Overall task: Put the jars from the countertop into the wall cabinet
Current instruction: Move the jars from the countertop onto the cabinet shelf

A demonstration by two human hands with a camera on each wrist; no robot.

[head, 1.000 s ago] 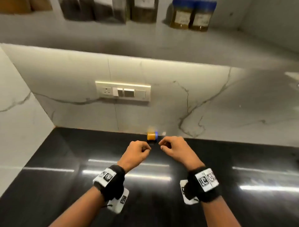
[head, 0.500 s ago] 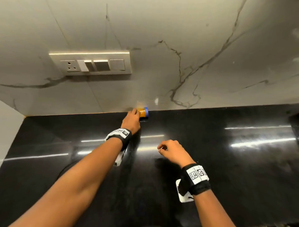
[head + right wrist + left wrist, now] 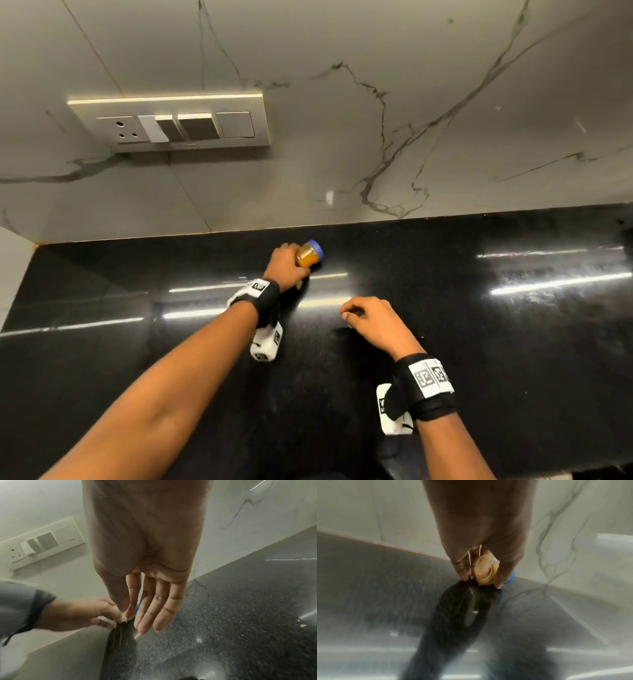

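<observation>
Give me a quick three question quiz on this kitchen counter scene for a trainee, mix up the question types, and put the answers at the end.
1. True or false: the right hand holds the jar.
2. Multiple choice: the jar's lid is A) red, B) blue, C) white.
3. Fill in: the switch panel is mounted on the ____ wall above the black countertop.

Key:
1. False: the left hand grips the jar; the right one holds nothing.
2. B.
3. Marble.
</observation>
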